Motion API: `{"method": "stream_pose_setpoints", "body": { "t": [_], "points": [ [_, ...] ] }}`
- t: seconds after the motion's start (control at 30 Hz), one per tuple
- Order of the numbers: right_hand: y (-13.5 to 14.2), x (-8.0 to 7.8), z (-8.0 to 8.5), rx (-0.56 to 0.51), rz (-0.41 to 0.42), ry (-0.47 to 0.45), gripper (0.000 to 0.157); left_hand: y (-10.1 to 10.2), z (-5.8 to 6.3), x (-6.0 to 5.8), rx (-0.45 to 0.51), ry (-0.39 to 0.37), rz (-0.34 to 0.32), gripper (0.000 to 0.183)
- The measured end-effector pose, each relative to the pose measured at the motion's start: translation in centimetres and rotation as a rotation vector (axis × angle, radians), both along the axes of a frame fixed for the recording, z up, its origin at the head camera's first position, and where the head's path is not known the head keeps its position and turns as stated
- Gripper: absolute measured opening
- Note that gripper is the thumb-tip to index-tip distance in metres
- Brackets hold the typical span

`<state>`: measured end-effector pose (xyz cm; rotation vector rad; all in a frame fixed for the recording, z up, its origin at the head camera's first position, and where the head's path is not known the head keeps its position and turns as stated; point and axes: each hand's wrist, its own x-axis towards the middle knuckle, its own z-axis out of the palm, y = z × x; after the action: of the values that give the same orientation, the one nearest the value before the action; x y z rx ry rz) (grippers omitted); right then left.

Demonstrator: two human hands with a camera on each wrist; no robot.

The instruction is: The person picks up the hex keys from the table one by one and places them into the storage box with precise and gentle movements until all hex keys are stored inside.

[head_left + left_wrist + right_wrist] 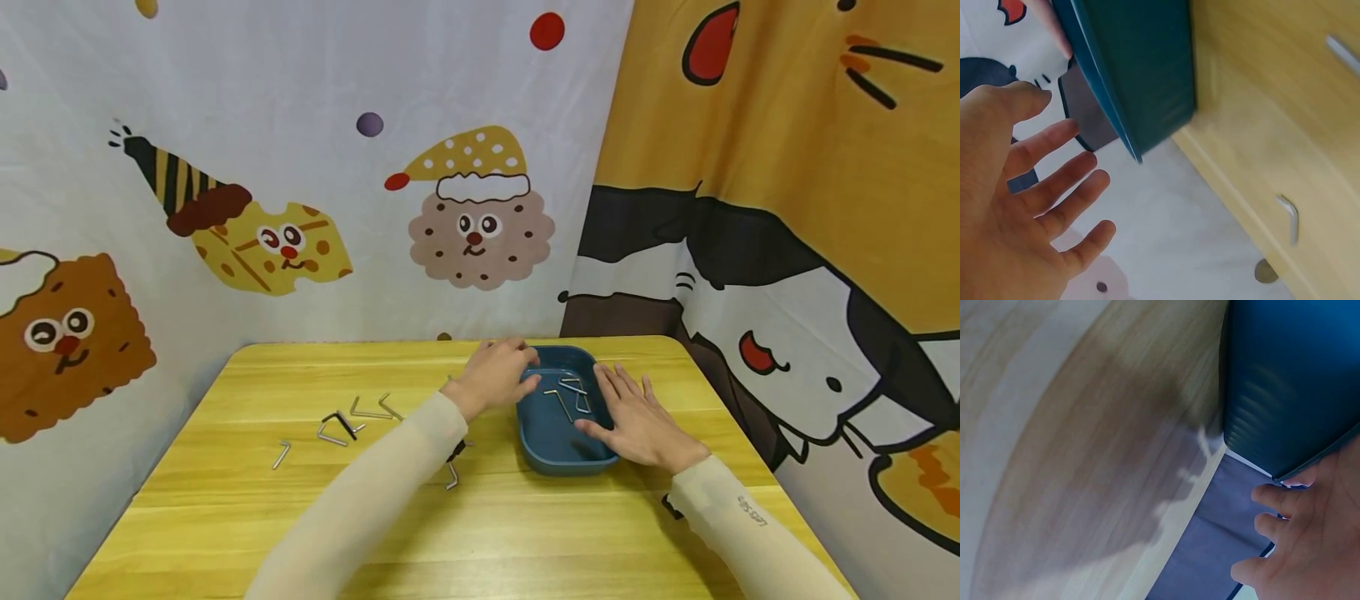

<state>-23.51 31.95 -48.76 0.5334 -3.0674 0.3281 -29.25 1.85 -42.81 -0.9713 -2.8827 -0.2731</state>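
Note:
A blue rectangular tray (543, 435) stands on the table, with several L-shaped hex keys (564, 407) lying inside it. My left hand (495, 377) hovers at the tray's left rim. In the left wrist view its fingers (1072, 203) are spread, slightly bent and hold nothing, beside the tray's outer wall (1141, 75). On the opposite side, my right hand (641, 423) lies along the right rim with straight fingers, its thumb reaching over the edge. The right wrist view shows its palm (1322, 531) against the upper part of the tray's wall (1291, 381).
More hex keys lie loose on the wooden table (480, 542) to the left: a small silver one (281, 455), a black one (346, 426) among silver ones, and a silver one (371, 414) farther back. Another key (453, 477) shows beside my left forearm. Printed curtains (300, 100) border the table.

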Motion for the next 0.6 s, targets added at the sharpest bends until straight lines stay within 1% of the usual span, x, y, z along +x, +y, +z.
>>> {"method": "stream_pose_setpoints", "body": {
  "t": [0.13,0.23,0.5,0.6],
  "points": [
    [-0.1,0.0,-0.1,0.000,0.000,-0.006,0.111,-1.6,0.0,-0.1,0.061,-0.006,0.017,0.035],
    [-0.1,0.0,-0.2,0.004,0.001,-0.009,0.111,-2.7,-0.3,-0.2,0.093,-0.014,0.026,0.035],
    [0.0,0.0,-0.1,0.015,0.010,-0.008,0.112,-5.7,-1.4,-0.3,0.115,-0.023,0.075,0.036],
    [0.0,-0.1,0.0,0.011,0.009,-0.015,0.112,-6.9,-2.0,-0.5,0.111,-0.030,0.088,0.037]
  ]
}}
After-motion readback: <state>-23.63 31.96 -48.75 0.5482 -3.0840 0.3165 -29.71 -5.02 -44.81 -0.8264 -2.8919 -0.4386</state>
